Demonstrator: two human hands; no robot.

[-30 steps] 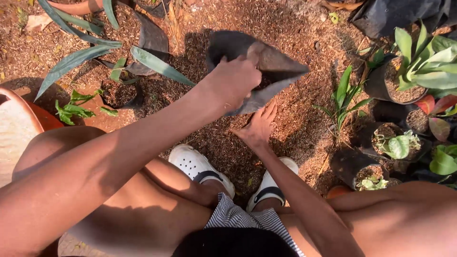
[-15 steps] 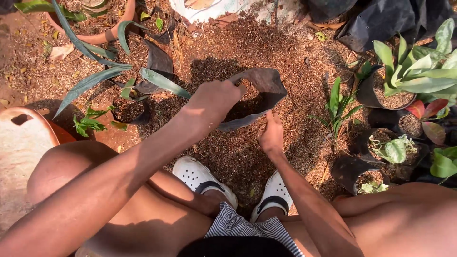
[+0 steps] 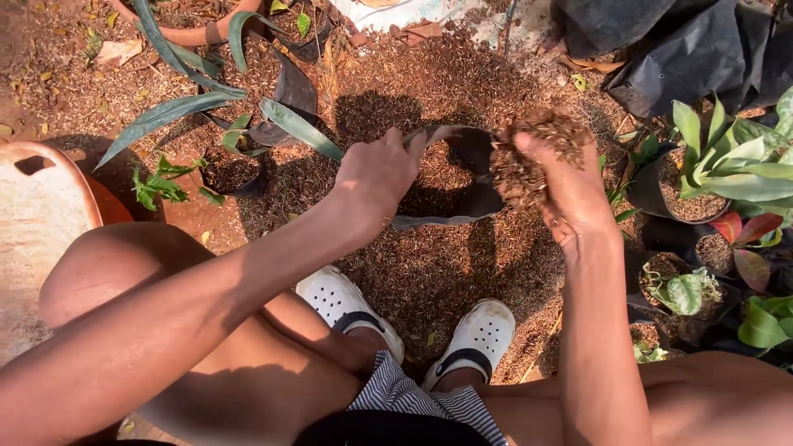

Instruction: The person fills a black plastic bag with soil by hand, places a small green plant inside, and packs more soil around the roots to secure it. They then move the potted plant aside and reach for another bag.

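The left hand grips the rim of a floppy black plastic grow bag. At its three o'clock, the right hand cups a heap of dry brown husk mulch.

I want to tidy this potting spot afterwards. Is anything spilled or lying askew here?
Yes. Loose brown husk mix covers the ground around the white shoes. An empty black grow bag lies flopped on its side among the long leaves. The right hand holds a heaped, crumbling handful.

Matt black plastic grow bag, coarse dry husk mulch, smooth white plastic clogs.
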